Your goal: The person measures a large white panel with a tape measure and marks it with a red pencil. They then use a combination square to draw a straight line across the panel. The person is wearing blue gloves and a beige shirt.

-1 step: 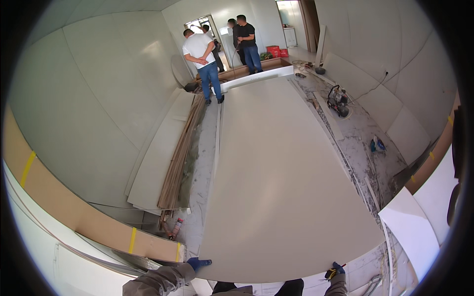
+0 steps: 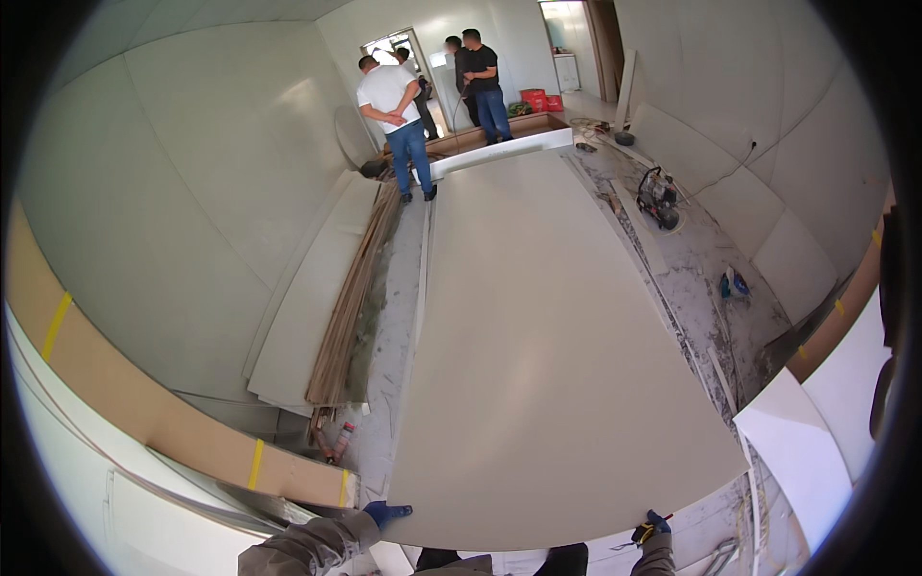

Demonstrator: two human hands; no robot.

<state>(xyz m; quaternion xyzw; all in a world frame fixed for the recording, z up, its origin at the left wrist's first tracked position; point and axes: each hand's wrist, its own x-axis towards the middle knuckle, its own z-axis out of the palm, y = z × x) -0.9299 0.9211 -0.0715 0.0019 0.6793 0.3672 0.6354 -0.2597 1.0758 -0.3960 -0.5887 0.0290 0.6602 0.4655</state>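
Pale panel [image 2: 538, 365] amid a littered floor [image 2: 699, 252]

Panel: lay lengthwise between pale walls [image 2: 182, 182]. Left hand [image 2: 385, 514]: rested on its near left corner, grip indistinct. Right hand [image 2: 659, 521]: held a tape measure [image 2: 644, 533] at the near edge. Timber strips [image 2: 353, 300] lay beyond the left edge, a black machine [image 2: 658, 199] beyond the right.

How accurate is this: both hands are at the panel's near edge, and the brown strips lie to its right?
One error: the brown strips lie left of the panel, not right, as the head view shows. The rest holds: the left hand and right hand are at its near edge.
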